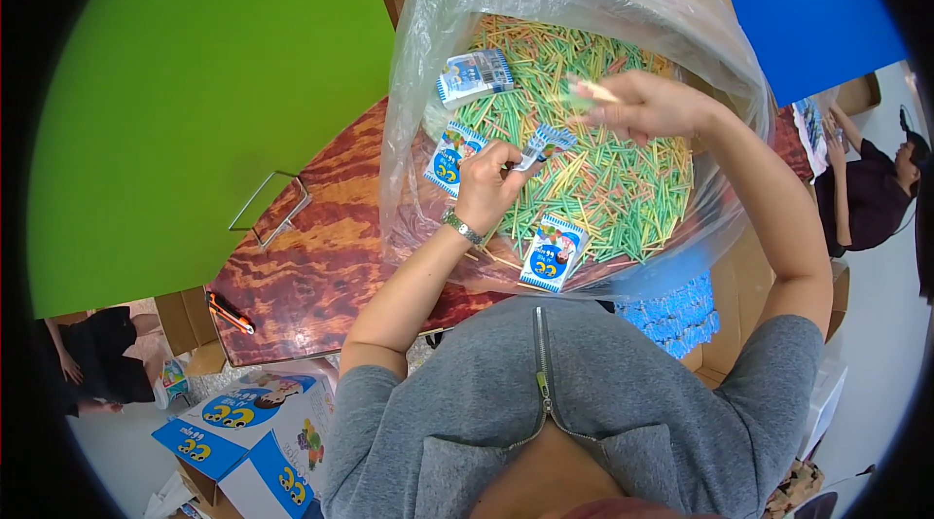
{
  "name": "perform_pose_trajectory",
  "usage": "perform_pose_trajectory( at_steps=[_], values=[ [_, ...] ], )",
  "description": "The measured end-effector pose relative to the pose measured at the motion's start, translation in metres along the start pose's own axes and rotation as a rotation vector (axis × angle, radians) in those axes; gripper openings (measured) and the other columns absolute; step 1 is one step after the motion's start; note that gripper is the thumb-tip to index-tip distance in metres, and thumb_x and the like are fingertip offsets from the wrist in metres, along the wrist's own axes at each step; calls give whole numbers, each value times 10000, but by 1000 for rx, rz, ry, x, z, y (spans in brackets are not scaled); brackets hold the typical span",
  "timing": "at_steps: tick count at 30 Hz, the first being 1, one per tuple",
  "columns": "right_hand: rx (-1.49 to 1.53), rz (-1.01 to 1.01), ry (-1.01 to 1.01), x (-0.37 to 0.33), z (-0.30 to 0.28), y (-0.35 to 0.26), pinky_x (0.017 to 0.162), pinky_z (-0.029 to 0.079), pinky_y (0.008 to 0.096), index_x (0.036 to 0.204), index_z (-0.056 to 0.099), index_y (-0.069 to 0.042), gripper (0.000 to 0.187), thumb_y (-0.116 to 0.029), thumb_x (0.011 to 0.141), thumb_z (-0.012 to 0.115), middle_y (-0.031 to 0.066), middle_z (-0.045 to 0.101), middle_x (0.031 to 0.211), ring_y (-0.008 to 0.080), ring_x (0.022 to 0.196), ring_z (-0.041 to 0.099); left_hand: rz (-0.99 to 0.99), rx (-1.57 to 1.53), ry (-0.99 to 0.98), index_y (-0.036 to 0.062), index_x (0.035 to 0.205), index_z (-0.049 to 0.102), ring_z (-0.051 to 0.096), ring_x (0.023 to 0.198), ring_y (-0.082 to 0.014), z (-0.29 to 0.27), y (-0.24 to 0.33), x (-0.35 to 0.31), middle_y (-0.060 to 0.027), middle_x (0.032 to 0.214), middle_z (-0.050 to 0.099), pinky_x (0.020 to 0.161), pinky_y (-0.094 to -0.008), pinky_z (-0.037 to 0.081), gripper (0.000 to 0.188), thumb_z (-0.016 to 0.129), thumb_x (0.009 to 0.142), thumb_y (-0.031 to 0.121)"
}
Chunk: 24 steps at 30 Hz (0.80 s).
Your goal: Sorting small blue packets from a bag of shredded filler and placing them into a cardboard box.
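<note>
A large clear plastic bag (418, 62) lies open before me, full of thin green, yellow and pink sticks (623, 198). My left hand (488, 186), with a watch at the wrist, grips a small blue-and-white packet (545, 143) over the heap. Over the far right part of the sticks, my right hand (654, 107) is closed with pale sticks (595, 91) at its fingertips; motion blurs the fingertips. Three more packets rest on the heap or bag: a far packet (475, 77), a left packet (453, 157) partly behind my left hand, and a near packet (554, 252).
Left on the red-brown table (321, 256) lie an orange-and-black utility knife (231, 313) and a wire frame (272, 208). A printed carton (255, 431) stands lower left. Many blue packets (671, 315) fill a box beside me. Other people (869, 183) are at both sides.
</note>
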State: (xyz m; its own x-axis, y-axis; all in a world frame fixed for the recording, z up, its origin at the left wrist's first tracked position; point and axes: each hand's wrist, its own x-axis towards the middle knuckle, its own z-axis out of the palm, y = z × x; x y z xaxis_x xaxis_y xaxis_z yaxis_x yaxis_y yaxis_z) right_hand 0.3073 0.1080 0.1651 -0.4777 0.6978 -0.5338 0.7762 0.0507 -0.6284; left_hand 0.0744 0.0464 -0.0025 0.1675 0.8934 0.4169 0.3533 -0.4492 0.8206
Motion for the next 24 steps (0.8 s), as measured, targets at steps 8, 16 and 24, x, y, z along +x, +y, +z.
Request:
perform_pose_trajectory(
  at_steps=[8, 16, 24],
  values=[
    [141, -5, 26, -5, -2, 32, 527, 474, 263, 913, 571, -18, 355, -362, 986, 528, 4, 578, 712, 93, 570, 563, -12, -24, 8, 30, 762, 625, 571, 578, -141, 4, -2, 0, -61, 693, 632, 527, -281, 441, 201, 808, 742, 112],
    [225, -16, 73, -13, 11, 18, 512, 435, 219, 1233, 484, -56, 374, -349, 1001, 505, 3, 554, 724, 63, 566, 520, -27, -28, -1, 31, 751, 624, 581, 601, -138, 4, 1, -1, -51, 711, 643, 536, -275, 441, 198, 809, 737, 102],
    [127, -68, -21, -14, 13, 16, 526, 457, 244, 1253, 499, -58, 338, -293, 1011, 487, 14, 560, 725, 91, 574, 544, 32, -21, 19, 40, 755, 627, 586, 608, -160, 7, -4, -1, -53, 732, 651, 546, -288, 445, 183, 802, 734, 90]
  ],
)
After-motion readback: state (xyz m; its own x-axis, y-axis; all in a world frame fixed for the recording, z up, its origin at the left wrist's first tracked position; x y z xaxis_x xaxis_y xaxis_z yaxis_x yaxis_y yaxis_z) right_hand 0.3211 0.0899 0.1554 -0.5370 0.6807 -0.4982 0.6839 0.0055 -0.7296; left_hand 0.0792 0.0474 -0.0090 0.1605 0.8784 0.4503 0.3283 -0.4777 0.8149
